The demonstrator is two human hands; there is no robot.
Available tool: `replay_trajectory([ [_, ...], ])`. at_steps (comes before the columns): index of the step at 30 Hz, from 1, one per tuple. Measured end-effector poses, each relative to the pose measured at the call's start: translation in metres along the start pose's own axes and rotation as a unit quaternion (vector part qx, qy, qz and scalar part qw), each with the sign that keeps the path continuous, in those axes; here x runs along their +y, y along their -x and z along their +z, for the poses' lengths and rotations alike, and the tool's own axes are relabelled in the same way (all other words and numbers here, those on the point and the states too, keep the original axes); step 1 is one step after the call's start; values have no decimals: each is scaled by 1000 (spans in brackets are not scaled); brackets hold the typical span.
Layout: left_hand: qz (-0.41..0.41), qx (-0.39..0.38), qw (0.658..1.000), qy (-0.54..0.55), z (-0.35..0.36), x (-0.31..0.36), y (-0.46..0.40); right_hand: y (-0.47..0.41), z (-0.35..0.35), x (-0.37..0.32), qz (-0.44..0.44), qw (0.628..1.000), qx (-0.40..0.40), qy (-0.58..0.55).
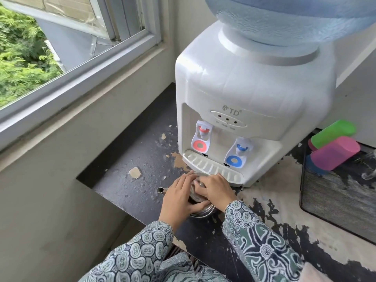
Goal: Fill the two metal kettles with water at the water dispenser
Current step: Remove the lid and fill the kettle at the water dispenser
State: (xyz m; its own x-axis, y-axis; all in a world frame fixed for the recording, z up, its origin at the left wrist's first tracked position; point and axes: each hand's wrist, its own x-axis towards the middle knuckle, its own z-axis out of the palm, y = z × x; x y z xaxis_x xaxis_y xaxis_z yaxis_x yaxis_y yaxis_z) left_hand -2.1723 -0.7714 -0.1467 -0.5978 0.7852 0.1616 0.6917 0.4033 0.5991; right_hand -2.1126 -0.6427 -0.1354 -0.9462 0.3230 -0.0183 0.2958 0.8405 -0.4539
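Note:
One small metal kettle (pixel 200 212) stands on the dark countertop just in front of the white water dispenser (pixel 244 94). Its spout (pixel 160 189) points left. Both hands largely hide it. My left hand (pixel 181 197) lies over the kettle's left side, with the thumb curled round its front. My right hand (pixel 216 189) sits on top, fingers curled round the lid knob. The dispenser has a red tap (pixel 201 138) on the left and a blue tap (pixel 238 152) on the right above a drip tray (pixel 211 166). No second kettle is visible.
A blue water bottle (pixel 295 17) sits on the dispenser. To the right, a black mesh tray (pixel 329 198) holds green and pink plastic cups (pixel 335 151). The worn countertop (pixel 130 180) ends at a wall and window on the left.

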Motion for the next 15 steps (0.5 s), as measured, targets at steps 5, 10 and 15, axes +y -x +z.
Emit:
replay_trajectory([
  [5, -8, -5, 1000, -3, 0, -1, 0, 0, -1, 0, 1, 999, -9, -35],
  [10, -49, -32, 998, 23, -1, -1, 1, 10, -13, 3, 58, 982, 72, -167],
  [15, -14, -29, 999, 8, -1, -2, -1, 47, -26, 20, 65, 963, 225, -136],
])
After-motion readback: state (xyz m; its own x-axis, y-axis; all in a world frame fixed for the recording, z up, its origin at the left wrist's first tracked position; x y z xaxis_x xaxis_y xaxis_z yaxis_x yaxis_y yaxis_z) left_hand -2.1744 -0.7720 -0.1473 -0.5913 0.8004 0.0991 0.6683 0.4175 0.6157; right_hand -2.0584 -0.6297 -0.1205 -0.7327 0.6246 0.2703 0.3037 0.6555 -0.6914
